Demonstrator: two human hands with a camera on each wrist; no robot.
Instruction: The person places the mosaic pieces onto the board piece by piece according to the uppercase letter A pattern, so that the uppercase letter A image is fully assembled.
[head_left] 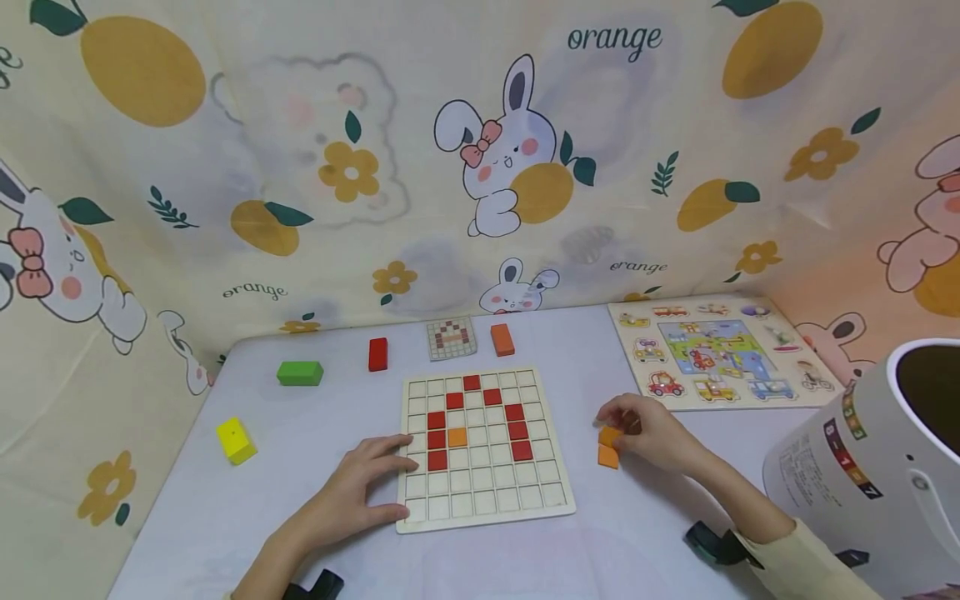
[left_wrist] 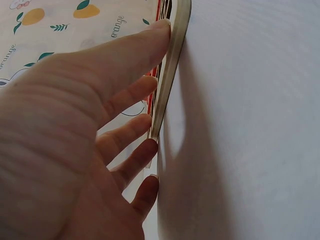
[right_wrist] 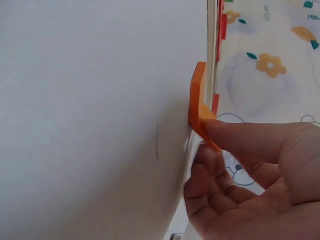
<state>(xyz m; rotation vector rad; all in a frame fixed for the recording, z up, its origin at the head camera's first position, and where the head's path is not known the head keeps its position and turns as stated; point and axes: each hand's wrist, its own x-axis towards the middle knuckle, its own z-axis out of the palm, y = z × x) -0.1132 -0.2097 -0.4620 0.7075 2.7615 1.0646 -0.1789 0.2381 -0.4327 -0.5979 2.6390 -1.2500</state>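
Note:
A white grid board (head_left: 480, 521) lies on the table, with red tiles (head_left: 517, 431) set in an arch and one orange tile (head_left: 457, 437) among its squares. My left hand (head_left: 348, 492) rests at the board's left edge, fingers spread and touching the rim (left_wrist: 172, 65). To the right of the board, my right hand (head_left: 652, 433) pinches a loose orange square tile (head_left: 609, 436) between thumb and fingers. Against it, on the near side, lies a second orange tile (right_wrist: 197, 97). The fingertips behind the pinched tile are partly hidden.
Behind the board are a small pattern card (head_left: 452, 338), a red block (head_left: 378, 354) and an orange block (head_left: 502, 339). Green (head_left: 300, 373) and yellow (head_left: 236, 440) blocks stand left. A picture puzzle (head_left: 712, 350) lies back right, and a large white container (head_left: 862, 467) stands at the right.

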